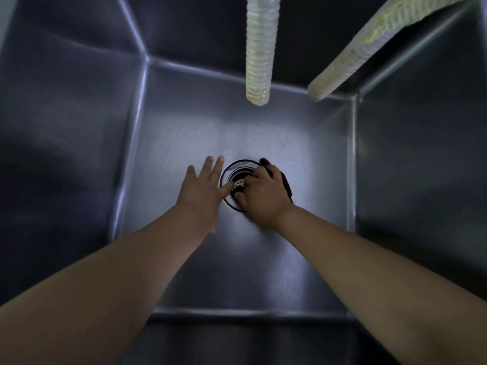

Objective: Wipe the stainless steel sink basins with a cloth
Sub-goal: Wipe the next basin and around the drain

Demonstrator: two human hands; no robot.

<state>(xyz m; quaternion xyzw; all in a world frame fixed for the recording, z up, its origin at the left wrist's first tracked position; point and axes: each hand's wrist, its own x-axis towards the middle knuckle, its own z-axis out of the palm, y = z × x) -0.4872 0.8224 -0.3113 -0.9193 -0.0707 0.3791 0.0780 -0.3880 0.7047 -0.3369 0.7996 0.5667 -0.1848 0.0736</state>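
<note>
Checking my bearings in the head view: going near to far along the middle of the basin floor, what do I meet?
Front edge of the sink → right hand gripping the dark cloth → drain → end of the hanging ribbed hose.

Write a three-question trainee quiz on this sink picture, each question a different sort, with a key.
1. True or false: the right hand holds the dark cloth.
2. The left hand is: A) flat, fingers spread; B) gripping a hose; C) out of view.
3. Fill in: both hands are at the ____ in the sink floor.

Key: 1 true; 2 A; 3 drain.
</note>
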